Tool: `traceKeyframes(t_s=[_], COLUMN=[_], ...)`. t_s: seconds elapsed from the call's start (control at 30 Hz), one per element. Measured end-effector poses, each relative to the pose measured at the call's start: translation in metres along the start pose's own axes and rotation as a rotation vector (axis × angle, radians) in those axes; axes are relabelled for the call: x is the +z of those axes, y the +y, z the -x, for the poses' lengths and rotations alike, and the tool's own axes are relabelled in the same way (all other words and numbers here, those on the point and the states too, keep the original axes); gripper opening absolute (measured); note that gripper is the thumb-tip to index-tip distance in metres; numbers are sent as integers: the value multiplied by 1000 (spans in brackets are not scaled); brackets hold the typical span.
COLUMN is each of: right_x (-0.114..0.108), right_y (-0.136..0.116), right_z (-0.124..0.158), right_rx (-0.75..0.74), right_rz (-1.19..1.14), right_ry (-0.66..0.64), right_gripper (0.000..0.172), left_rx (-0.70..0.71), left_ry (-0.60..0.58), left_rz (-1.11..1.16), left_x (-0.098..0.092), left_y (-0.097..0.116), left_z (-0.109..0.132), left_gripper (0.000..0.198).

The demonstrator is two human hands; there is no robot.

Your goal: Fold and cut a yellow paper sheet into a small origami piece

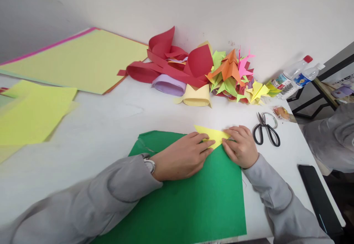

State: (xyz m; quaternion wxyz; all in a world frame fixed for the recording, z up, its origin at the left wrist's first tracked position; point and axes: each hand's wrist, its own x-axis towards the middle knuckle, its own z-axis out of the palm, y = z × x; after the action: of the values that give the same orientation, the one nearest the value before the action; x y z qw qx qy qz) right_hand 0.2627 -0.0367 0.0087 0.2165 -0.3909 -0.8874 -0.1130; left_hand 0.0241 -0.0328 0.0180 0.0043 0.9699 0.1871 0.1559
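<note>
A small folded piece of yellow paper (213,136), pointed at its left and right ends, lies near the far edge of a green sheet (210,196). My left hand (184,155) reaches over the green sheet, its fingers stretched out and lying apart on the yellow paper; the thumb is hidden. At the paper's right end, my right hand (242,146) has thumb and fingers closed on the corner. A watch (149,165) shows at my left wrist.
Black-handled scissors (266,129) lie right of my right hand, with a dark phone-like object (318,196) nearer. Red paper shapes (166,65), folded paper figures (229,70) and bottles (290,76) line the wall. Yellow sheets (38,114) lie left; a person's grey sleeve (332,140) shows right.
</note>
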Motion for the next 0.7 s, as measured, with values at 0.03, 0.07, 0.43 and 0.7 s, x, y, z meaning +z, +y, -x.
traceKeyframes(t_s=[0.03,0.07,0.43,0.7], right_x=[2,3,13,23], right_y=[4,9,12,8], right_z=[1,2,4,2], right_rx=[44,88,260,727], right_rz=[17,25,-251,-981], right_ry=[13,38,34,211], right_gripper=[16,18,20,25], left_rx=[5,9,-10,-580], left_ry=[6,12,188,665], left_rz=[13,26,7,475], left_x=[0,0,17,24], left_y=[-1,-1,-11,-11], left_z=[0,0,1,-5], left_gripper=[28,27,20,44])
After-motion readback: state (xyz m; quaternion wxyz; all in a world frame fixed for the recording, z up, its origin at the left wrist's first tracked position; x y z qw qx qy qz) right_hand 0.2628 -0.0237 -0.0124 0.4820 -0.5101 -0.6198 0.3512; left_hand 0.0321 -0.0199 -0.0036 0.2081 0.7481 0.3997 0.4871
